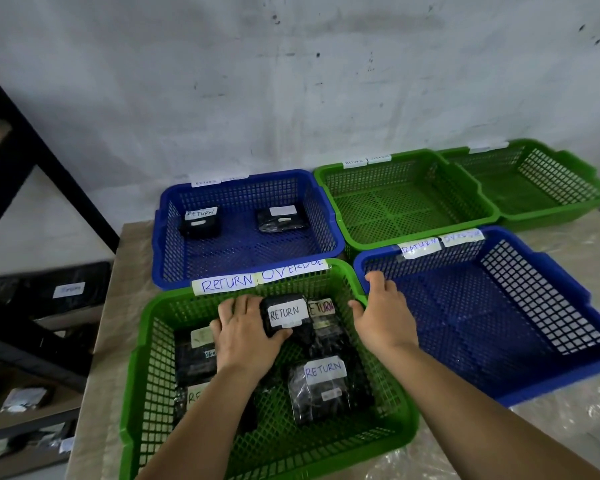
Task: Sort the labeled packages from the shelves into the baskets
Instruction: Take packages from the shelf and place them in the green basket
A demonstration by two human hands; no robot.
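My left hand (244, 336) grips a small black package with a white RETURN label (286, 315) inside the near green basket (153, 393), which carries a RETURN OVERDUE tag on its far rim. Several other black RETURN packages lie in that basket, one at the front right (323, 386) and one at the left (194, 355). My right hand (383, 315) hovers with relaxed fingers over the basket's right rim, holding nothing. The far blue basket (160, 244) holds two black packages (201, 221), (282, 218).
A blue basket (568, 362) at the near right and two green baskets (478, 209), (589, 188) at the back hold nothing. Dark metal shelves (32, 306) with more labeled black packages stand at the left. The wall is close behind the table.
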